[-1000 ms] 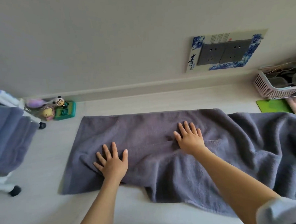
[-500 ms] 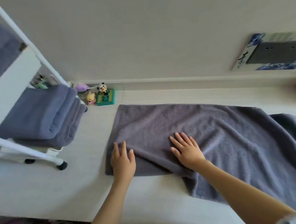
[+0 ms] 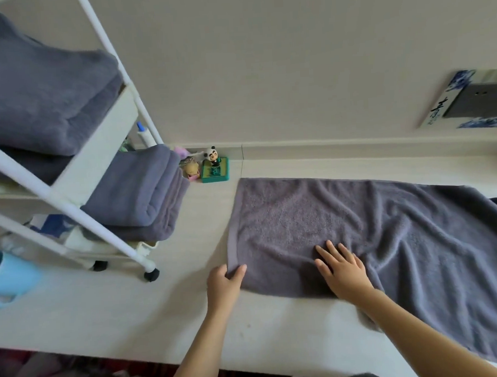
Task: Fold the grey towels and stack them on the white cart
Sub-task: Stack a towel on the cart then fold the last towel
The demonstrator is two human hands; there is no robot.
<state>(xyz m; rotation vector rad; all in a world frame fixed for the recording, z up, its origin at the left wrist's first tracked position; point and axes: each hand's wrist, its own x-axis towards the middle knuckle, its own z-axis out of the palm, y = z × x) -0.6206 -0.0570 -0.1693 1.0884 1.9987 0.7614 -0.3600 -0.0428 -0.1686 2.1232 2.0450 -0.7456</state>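
Grey towel [image 3: 373, 233]: spread on counter [image 3: 127, 318], right of cart [image 3: 96, 156]
Left hand [image 3: 224, 286]: pinches towel's near-left corner
Right hand [image 3: 345, 271]: flat, fingers straight, pressing towel
Cart: folded towels [image 3: 138, 191] stacked

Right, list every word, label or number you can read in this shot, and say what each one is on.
"青": one large dark brush-style character on the blue and white socket surround on the wall, at the right edge.
Smaller marks below that character: too small to read.
Green base of the panda figurine: raised shapes on it, too blurred to read.
Grey towel, folded towels and white cart: no text visible.
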